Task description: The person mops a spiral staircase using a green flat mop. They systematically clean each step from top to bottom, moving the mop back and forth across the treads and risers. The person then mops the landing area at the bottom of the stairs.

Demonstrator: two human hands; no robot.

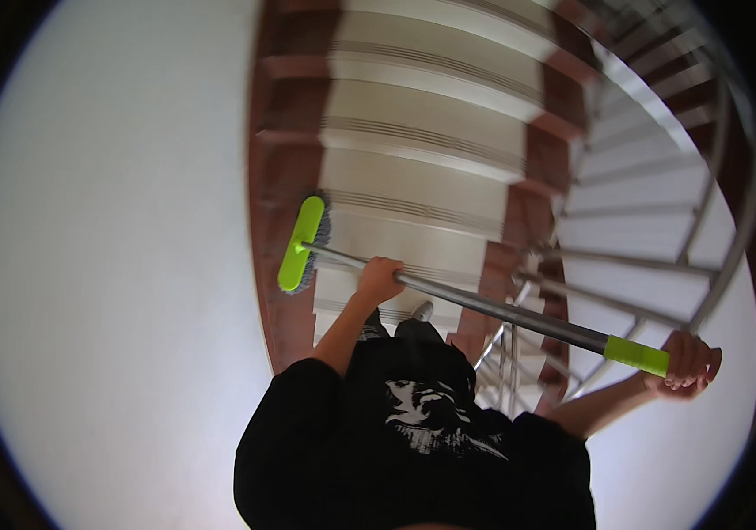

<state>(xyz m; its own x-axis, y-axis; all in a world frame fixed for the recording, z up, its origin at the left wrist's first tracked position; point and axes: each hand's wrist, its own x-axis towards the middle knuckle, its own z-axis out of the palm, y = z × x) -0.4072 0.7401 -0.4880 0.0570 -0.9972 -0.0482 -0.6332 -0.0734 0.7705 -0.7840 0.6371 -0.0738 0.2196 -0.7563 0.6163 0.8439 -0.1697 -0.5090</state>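
Observation:
A long-handled mop with a green head (301, 243) and grey fringe lies across the view. Its head rests over the dark red border at the left side of the stairs. My left hand (380, 281) is closed around the thinner part of the metal pole (504, 309), not far from the head. At the right, my right hand (686, 366) holds the far end of the pole, at the green grip (636, 356). The pole slants from the head at left down to the right, in front of my body.
Beige stair treads (417, 162) with ribbed edges and dark red sides fill the middle. A white wall (119, 265) borders them at left. A metal railing (629, 260) curves along the right side. A grey shoe (423, 311) shows on a step below the pole.

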